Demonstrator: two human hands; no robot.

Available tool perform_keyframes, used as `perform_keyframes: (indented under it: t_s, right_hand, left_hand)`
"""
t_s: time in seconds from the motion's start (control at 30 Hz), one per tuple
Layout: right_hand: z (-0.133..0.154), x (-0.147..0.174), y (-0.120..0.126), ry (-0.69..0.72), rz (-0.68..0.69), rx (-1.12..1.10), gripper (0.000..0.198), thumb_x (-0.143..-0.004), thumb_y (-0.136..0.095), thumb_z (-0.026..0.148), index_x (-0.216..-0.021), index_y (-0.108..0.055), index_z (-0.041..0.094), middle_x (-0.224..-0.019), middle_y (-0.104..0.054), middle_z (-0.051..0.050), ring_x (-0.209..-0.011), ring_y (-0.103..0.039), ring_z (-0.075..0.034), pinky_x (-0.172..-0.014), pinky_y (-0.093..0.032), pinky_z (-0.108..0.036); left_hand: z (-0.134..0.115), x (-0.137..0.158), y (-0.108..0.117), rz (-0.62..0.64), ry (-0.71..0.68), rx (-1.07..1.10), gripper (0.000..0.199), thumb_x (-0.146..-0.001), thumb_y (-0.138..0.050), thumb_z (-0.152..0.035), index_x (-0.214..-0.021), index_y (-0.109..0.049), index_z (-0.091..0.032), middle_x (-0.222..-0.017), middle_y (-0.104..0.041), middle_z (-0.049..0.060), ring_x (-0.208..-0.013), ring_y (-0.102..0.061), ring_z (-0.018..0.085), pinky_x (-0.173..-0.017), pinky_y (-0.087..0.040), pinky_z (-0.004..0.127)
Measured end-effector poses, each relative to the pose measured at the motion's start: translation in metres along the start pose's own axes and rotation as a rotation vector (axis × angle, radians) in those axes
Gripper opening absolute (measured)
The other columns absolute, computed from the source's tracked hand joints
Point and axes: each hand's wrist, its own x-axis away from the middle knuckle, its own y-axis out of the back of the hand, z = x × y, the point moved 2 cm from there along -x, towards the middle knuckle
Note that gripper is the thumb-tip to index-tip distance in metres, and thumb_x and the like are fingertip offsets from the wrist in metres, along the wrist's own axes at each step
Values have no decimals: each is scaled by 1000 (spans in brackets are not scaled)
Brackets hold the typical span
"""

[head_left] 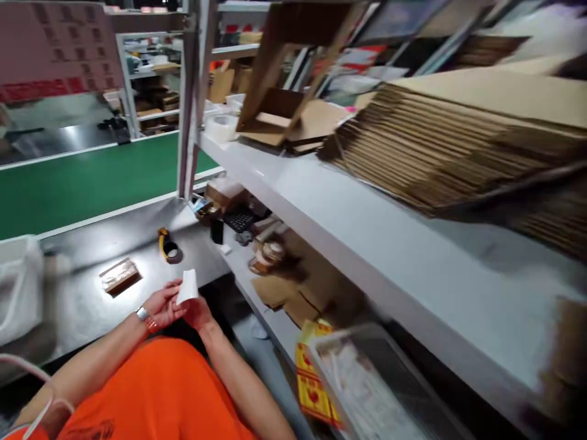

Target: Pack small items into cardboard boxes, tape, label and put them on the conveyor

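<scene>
A: How are the two arms set?
B: Both reach forward around the orange shirt (156, 391) and converge. The left forearm slants in from the lower left, the right one from the lower right, so the hands nearly meet beyond the shirt.
A: And the left hand (161, 304)?
B: Its fingers are bent and closed on the left edge of a white paper slip (187, 285). The wrist carries a silver watch (142, 313) and a red bracelet (151, 324).
A: The right hand (200, 313)?
B: It's curled at the slip's lower end. The paper covers most of its fingers, so I can't tell how tightly they are closed.
A: Where exactly is the slip?
B: Between the hands, tilted upward, by the near edge of the metal surface (137, 229). I can't read anything on it.
A: What lies near it?
B: On that surface, a yellow-and-black tape dispenser (164, 242) is just past the fingers, and a small cardboard box (120, 276) with a shiny clear covering is left of it, nearer the left forearm. Neither is touched.
</scene>
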Motion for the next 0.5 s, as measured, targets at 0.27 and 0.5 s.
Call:
perform_keyframes:
  t_s: [0.27, 0.5]
  right_hand:
    - [-31, -43, -86, -269, 233, -30, 70, -73, -84, 87, -98, -79, 21, -89, -74, -9, -66, -54, -18, -59, -46, -31]
    - [-93, -93, -140, -96, -16, 306, 52, -77, -92, 70, -78, -63, 27, -81, -71, -3, -78, -69, -22, -75, -62, -36]
  left_hand:
    - [-25, 44, 111, -79, -25, 278, 29, -114, -48, -16, -109, -76, -12, -88, -86, 11, -74, -85, 19, -82, -68, 30]
    - [-33, 67, 199, -68, 6, 267, 46, -120, -43, -40, -97, -73, -15, -84, -83, 12, -71, -82, 21, -75, -66, 31]
